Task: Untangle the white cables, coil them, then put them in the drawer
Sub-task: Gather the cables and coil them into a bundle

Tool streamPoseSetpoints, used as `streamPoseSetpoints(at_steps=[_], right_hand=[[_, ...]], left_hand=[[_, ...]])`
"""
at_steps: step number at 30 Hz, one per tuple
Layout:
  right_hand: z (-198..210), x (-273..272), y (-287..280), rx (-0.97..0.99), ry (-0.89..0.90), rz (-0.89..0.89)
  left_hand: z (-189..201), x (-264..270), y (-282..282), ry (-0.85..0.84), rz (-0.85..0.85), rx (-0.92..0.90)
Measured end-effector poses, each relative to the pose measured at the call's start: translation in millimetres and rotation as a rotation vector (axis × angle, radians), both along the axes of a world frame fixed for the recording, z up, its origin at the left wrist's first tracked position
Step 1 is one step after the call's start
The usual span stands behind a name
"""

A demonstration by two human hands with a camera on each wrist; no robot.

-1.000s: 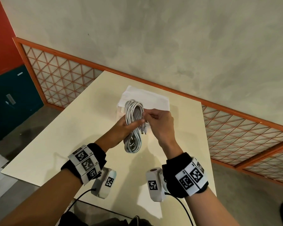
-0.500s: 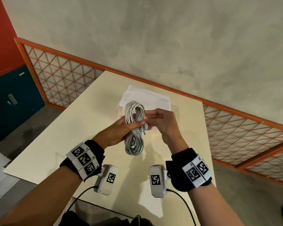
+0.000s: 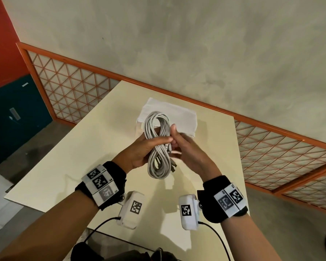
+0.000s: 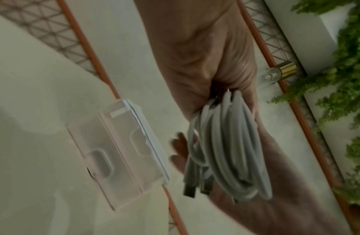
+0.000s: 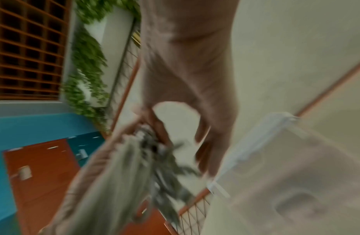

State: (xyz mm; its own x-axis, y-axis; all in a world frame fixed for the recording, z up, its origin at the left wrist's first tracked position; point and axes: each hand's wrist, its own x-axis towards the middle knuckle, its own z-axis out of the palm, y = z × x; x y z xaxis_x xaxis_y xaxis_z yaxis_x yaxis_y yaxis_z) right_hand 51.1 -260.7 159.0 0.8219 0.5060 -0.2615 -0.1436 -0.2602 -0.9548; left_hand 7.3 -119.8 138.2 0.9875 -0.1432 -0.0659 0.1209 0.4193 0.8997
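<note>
A coil of white cables (image 3: 165,127) is folded into a long figure-eight above the cream table (image 3: 64,166). My left hand (image 3: 149,146) grips it round the waist. My right hand (image 3: 184,147) lies against the coil's right side with the thumb raised and the fingers loose and blurred. In the left wrist view the coil (image 4: 231,151) hangs from the left hand (image 4: 205,55), its metal plugs (image 4: 189,190) at the bottom. The right wrist view is blurred and shows the right hand (image 5: 195,71) beside the coil (image 5: 122,174). The small translucent drawer box (image 3: 167,113) sits on the table behind the coil.
The drawer box (image 4: 122,152) has two closed drawer fronts facing me. An orange lattice railing (image 3: 73,91) runs behind the table's far edge. The table ends close on the right (image 3: 239,166), with floor beyond. Black leads hang from the wrist cameras near my body.
My right hand was pinching the cable end at the coil's waist; now its thumb is up and its fingers have loosened. The left hand keeps its grip on the coil.
</note>
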Motion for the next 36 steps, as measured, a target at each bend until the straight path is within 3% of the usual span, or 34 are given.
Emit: streamPoseSetpoints(at_steps=[4,8,12,17,24,29,36], right_hand=[[1,-9,-1,0.239,0.309,0.186],[-1,-11,7,0.110,0.231,0.329],[8,-13,15,0.026,0.134,0.329],[-1,-19,23,-0.095,-0.070,0.247],[-10,-26,26,-0.048,0.001,0.213],[-16,-26,31,-0.158,-0.143,0.052],[-8,-26,23,-0.076,-0.059,0.149]], left_hand=[[2,1,-4,0.021,0.011,-0.033],[8,0,6,-0.029,-0.034,0.123],[20,0,16,-0.106,-0.108,0.278],[15,4,19,-0.087,-0.040,0.294],[12,5,22,-0.041,0.013,0.319],[10,4,21,-0.041,0.011,0.299],[10,3,22,-0.030,-0.037,0.350]])
